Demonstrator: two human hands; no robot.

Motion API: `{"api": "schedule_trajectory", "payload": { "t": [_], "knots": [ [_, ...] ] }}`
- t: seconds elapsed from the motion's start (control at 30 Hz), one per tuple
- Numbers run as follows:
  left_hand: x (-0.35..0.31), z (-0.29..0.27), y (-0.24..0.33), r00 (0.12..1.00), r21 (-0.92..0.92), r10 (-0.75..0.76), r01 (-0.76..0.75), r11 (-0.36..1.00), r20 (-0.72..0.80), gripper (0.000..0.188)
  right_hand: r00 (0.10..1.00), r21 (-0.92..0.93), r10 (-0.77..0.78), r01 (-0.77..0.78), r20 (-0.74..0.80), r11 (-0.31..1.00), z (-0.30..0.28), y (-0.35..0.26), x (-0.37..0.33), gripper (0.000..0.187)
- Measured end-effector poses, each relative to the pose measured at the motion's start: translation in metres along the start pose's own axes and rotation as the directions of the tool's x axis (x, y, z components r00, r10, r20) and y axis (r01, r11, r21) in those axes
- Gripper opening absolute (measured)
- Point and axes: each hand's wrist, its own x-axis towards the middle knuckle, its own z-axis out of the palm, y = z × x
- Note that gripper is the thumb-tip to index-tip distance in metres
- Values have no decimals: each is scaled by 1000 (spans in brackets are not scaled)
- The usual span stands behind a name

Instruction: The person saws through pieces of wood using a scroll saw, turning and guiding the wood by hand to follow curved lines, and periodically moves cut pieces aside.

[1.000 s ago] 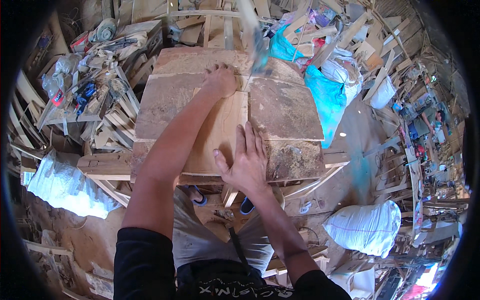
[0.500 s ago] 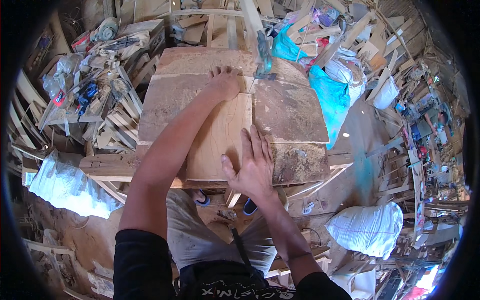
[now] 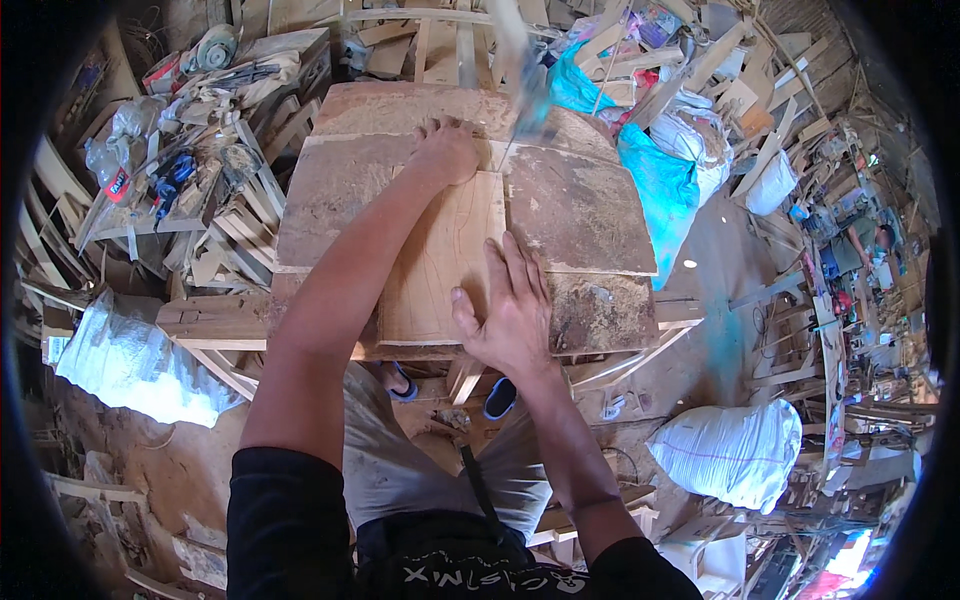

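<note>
A pale wooden board [image 3: 437,262] lies flat on a worn, stained worktable [image 3: 585,215]. My left hand [image 3: 446,152] reaches far forward and rests on the board's far end. My right hand [image 3: 511,310] presses flat on the board's near right edge, fingers spread. A blurred upright saw blade [image 3: 520,75] stands just beyond the far end of the board, to the right of my left hand. Neither hand holds anything.
Wood offcuts and tools pile up at the left [image 3: 195,190]. Blue plastic sacks [image 3: 650,170] sit right of the table. White sacks lie at lower right [image 3: 735,450] and lower left [image 3: 130,360]. A person [image 3: 870,245] is at the far right.
My view has shifted slightly. My right hand has slid forward along the board's right edge, and my left hand stays at the far end.
</note>
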Motion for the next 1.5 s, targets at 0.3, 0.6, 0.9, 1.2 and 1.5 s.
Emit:
{"api": "schedule_trajectory", "payload": {
  "t": [0.3, 0.6, 0.9, 1.2, 1.5],
  "knots": [
    [0, 5, -1, 999, -5, -22, 22, 1000, -42, 59, 999, -59, -47, 46, -17, 997, -2, 8, 0, 71],
    [-3, 23, 4, 992, 26, -102, 104, 994, -71, 68, 987, -7, -153, 154, 51, 988, -26, 52, 1, 65],
    [-11, 13, 12, 995, 22, -81, 83, 996, -63, 64, 979, 43, -194, 191, 67, 981, -29, 73, 1, 66],
    [-10, 15, 15, 989, 5, -42, 43, 999, -140, 52, 980, 78, -186, 181, 63, 980, -29, 78, 2, 66],
    [-9, 13, 17, 986, -28, -68, 65, 998, -150, 50, 983, 67, -169, 164, 66, 984, -27, 77, 4, 65]
  ]
}}
